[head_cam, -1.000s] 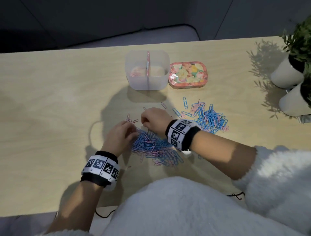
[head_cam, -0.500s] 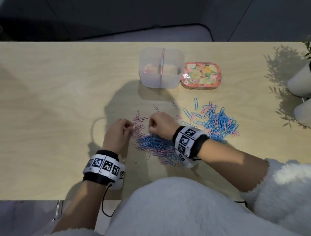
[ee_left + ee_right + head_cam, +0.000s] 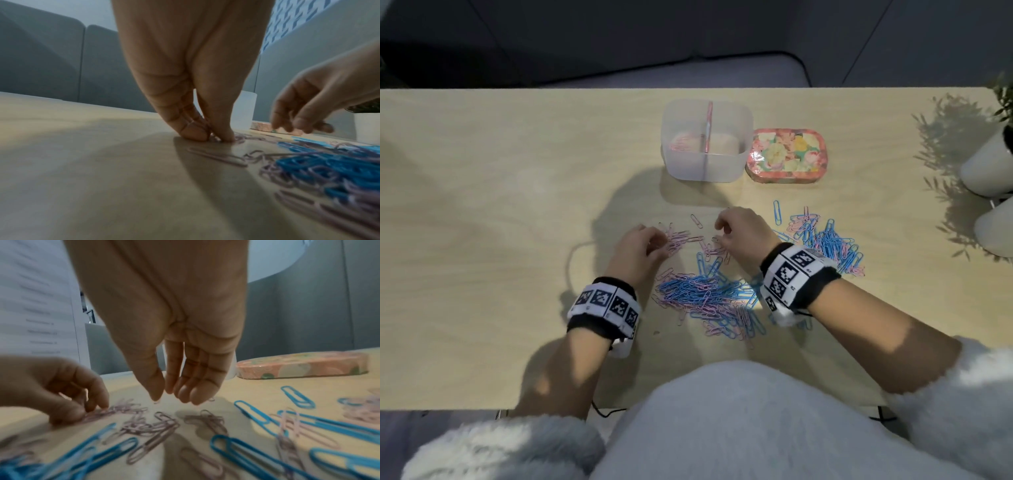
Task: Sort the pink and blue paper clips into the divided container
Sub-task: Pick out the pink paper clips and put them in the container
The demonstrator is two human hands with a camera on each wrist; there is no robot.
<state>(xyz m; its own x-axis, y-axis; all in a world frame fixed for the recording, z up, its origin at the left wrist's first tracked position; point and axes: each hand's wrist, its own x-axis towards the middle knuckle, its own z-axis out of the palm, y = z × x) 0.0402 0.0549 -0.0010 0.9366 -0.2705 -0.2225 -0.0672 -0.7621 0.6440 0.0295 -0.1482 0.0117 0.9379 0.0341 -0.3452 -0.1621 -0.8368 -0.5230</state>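
Head view shows us mid-sort at the wooden table (image 3: 482, 212), still in the gathering step: we are pulling pink clips out of the mix before carrying them off.

Beyond our fingertips stands the divided container (image 3: 707, 164), translucent, with a central partition. Its left compartment holds a small heap of pink clips; its right compartment looks pale and we cannot tell whether anything lies in it. Just to the right of it sits a floral tin (image 3: 786, 156), lid on, contents hidden.

Between our wrists lies the large mixed pile (image 3: 709, 298) of pink and blue clips. Past the right wrist, on its outer side, is a second, mostly blue pile (image 3: 828, 245).

Our left hand (image 3: 635, 251) has thumb and fingers (image 3: 195, 132) curled down onto the table, pinching at a small pink cluster (image 3: 681, 240) directly under its tips. Our right hand (image 3: 743, 234) hovers above loose pink clips with fingers (image 3: 193, 394) hanging relaxed; a pink clip seems to sit at the thumb tip, but we judge the hand to be holding nothing firmly.

Next, we think, the left hand must close properly on its pink cluster, lift it clear of stray blue ones, and reach forward to the left compartment.
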